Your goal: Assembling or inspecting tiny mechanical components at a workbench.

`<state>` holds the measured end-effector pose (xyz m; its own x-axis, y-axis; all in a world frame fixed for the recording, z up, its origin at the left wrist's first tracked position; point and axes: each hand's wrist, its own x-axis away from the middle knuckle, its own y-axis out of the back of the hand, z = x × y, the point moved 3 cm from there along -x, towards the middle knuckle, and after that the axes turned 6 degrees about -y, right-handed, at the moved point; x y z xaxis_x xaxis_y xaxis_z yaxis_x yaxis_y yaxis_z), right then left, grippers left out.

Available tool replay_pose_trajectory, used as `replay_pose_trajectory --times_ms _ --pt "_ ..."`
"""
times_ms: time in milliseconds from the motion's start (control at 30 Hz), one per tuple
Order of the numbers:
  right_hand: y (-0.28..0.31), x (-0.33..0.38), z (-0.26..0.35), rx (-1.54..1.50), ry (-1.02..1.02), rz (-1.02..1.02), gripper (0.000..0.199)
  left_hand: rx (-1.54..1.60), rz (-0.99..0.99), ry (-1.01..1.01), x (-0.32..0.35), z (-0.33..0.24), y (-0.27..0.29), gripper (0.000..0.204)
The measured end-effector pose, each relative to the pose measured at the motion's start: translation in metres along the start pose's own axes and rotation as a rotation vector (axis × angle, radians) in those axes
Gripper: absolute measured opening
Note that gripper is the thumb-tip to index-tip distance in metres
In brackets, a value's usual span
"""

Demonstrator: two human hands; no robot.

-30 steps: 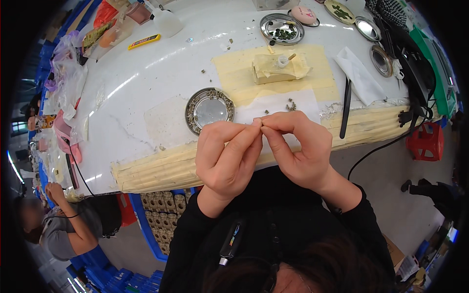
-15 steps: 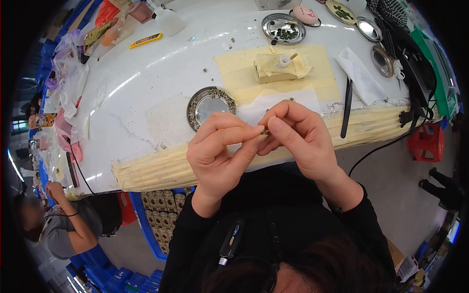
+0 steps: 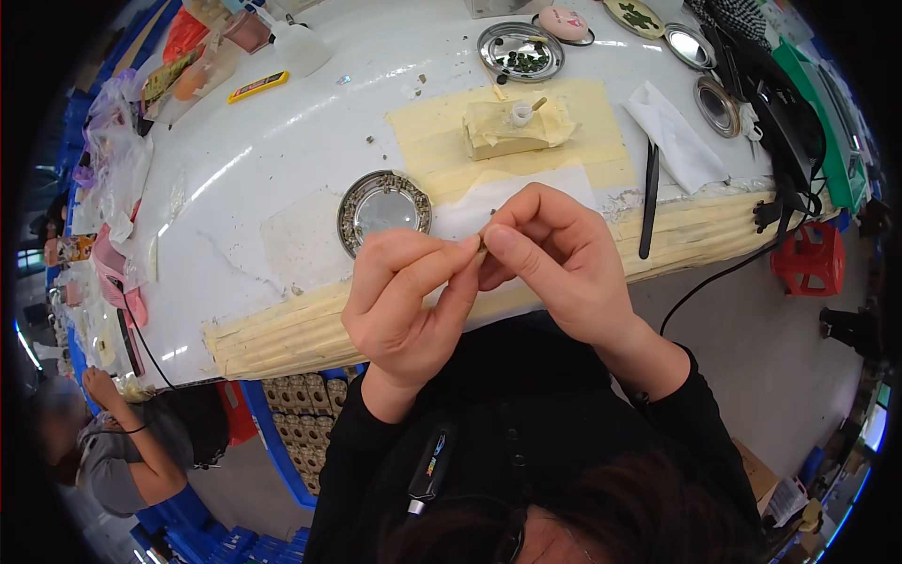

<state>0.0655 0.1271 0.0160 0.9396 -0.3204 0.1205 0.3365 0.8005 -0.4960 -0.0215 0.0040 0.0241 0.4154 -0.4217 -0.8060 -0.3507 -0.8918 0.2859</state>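
Observation:
My left hand (image 3: 404,305) and my right hand (image 3: 564,258) meet above the near edge of the table, fingertips almost touching. Thumb and fingers of each are pinched on a small brownish piece (image 3: 482,243), mostly covered by the fingertips; its exact kind does not show. Just beyond my left hand lies a round metal dish (image 3: 390,209) with many small grey-brown pieces around its inside edge. A white sheet (image 3: 554,188) lies behind my right hand. Past it, a tape-covered block (image 3: 507,141) bears a small white cup (image 3: 522,115) with a stick.
Black tweezers (image 3: 649,202) and a white cloth (image 3: 672,141) lie at the right. Farther back are a metal dish (image 3: 489,68) with dark green pieces and a yellow cutter (image 3: 258,86). Yellow tape (image 3: 282,343) pads the near edge. Another person (image 3: 132,456) sits at the left.
The whole view has shifted, so the table things appear a little farther left. Both hands keep their pinch, and less of the small piece shows between the fingertips.

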Motion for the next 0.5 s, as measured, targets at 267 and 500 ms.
replay_pose_trajectory --times_ms 267,500 --pt "-0.001 0.003 0.008 0.432 0.292 -0.084 0.008 -0.101 -0.004 -0.029 0.001 -0.004 -0.003 0.028" --pt "0.002 0.000 0.003 -0.037 -0.110 0.057 0.011 0.201 0.047 0.155 0.002 0.006 0.003 0.024"
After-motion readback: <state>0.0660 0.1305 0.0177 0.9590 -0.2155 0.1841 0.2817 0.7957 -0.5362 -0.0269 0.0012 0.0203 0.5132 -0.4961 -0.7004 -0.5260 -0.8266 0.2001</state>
